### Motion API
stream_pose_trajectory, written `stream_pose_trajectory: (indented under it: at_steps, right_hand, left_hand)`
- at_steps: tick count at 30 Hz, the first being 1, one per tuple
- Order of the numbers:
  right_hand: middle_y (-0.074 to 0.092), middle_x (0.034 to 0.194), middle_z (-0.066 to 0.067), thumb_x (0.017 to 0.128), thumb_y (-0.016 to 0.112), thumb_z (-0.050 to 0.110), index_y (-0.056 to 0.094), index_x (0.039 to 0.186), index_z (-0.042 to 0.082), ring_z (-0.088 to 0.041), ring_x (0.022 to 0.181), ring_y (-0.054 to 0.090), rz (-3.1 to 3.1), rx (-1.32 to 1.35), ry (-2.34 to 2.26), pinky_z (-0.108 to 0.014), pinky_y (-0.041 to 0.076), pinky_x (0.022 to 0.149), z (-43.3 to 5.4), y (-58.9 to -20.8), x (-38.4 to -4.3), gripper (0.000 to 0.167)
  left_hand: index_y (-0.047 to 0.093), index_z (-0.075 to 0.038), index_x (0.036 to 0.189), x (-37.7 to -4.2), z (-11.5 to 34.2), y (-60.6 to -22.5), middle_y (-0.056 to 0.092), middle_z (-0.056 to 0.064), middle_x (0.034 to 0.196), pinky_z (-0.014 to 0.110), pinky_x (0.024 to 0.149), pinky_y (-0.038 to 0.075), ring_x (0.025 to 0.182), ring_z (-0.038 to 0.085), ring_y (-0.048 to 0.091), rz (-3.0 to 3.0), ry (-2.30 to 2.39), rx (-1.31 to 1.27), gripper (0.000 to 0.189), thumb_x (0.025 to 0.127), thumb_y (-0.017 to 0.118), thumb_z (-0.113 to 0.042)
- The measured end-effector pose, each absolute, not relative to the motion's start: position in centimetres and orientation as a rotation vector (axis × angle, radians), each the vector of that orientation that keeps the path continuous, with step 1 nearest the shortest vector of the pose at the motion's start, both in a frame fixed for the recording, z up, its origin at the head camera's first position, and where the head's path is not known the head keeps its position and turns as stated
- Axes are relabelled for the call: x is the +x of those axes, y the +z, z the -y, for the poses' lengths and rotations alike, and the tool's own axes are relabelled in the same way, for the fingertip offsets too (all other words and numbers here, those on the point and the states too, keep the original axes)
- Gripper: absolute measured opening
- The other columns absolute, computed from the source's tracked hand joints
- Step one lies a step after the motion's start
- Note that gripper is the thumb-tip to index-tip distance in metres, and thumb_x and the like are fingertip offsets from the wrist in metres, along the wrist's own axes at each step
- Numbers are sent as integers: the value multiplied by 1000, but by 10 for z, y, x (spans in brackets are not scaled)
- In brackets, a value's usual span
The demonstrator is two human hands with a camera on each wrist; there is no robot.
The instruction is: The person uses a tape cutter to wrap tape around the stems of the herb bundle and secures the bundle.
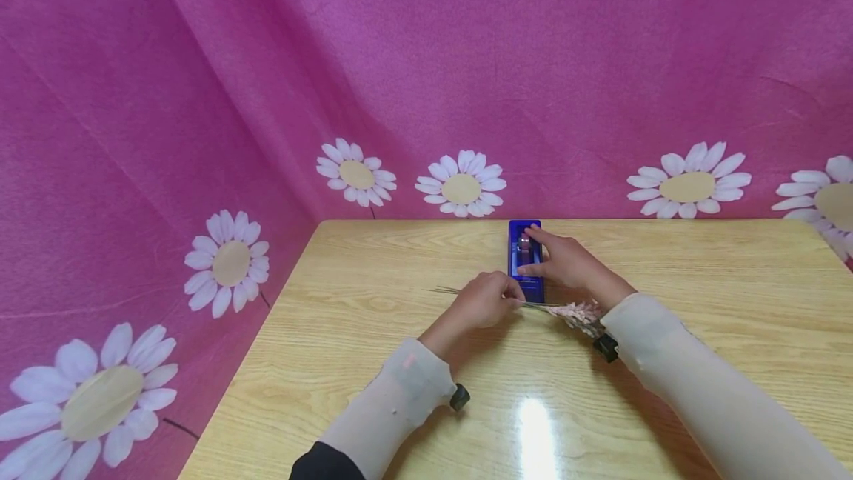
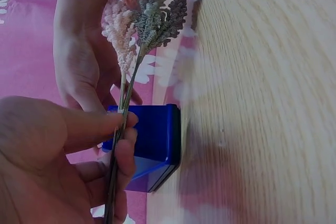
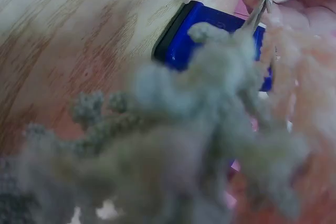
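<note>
My left hand [image 1: 485, 298] pinches a small bunch of artificial flower stems [image 2: 111, 177] between thumb and fingers. A small pale band shows on the stems right at the fingertips. The fluffy heads, pink [image 2: 122, 30] and grey-green [image 2: 157, 20], point toward my right forearm; the bare stem ends stick out to the left. Just beyond the left hand stands a blue tape dispenser [image 1: 532, 289] with a dark base. My right hand [image 1: 569, 261] holds it from the right, thumb and fingers over its top opening. In the right wrist view, blurred flower heads [image 3: 210, 103] hide that hand's fingers.
The light wood table [image 1: 373, 258] reaches back to a pink cloth [image 1: 533, 80] printed with white daisies, which also hangs along the left side. The dispenser stands at the table's back edge. Black wrist camera mounts [image 1: 605, 347] sit under both sleeves.
</note>
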State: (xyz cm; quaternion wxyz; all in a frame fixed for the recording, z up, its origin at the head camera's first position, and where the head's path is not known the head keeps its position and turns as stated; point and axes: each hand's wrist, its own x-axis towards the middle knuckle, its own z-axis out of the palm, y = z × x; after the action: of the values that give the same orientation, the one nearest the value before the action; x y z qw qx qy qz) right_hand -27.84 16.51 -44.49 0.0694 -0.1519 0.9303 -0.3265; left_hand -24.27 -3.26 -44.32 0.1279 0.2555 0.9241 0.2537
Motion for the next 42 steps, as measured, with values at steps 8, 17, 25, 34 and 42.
stream_pose_trajectory:
  at_steps: [8,17,25,34,42]
  right_hand:
    - [39,152,-38,95,76,33,28,159,-6,-53,128,55,-2796,-458,-1000,-63,39,110,-164,-443,-278,88]
    - [35,155,-36,95,77,29,28,158,-6,-53,133,50,-2789,-458,-1026,-62,37,112,-164,-444,-279,88]
    - [33,157,-35,95,77,32,27,159,-4,-53,138,44,-2771,-421,-1020,-63,36,113,-164,-444,-280,89]
    - [34,156,-37,95,76,35,26,160,-3,-53,132,51,-2757,-406,-1008,-64,38,111,-164,-444,-280,91]
    - [30,159,-35,96,75,35,24,161,-2,-53,134,49,-2736,-389,-1027,-64,36,113,-164,-444,-280,91]
  left_hand:
    - [79,-12,89,-245,34,-446,74,-3,84,22,70,45,73,7,56,-2692,770,704,13,98,72,-16]
    - [82,-8,89,-249,41,-449,75,-2,86,21,70,45,77,9,55,-2600,894,644,7,94,77,-10]
    - [81,-9,86,-248,49,-453,75,-6,81,21,74,47,77,6,57,-2600,866,666,7,92,78,-10]
    - [83,-13,85,-247,62,-458,76,-9,82,21,82,48,80,4,59,-2626,828,667,8,92,79,-15]
    - [84,-12,95,-244,86,-461,79,-3,96,24,85,51,89,6,64,-2629,874,632,9,94,75,-11]
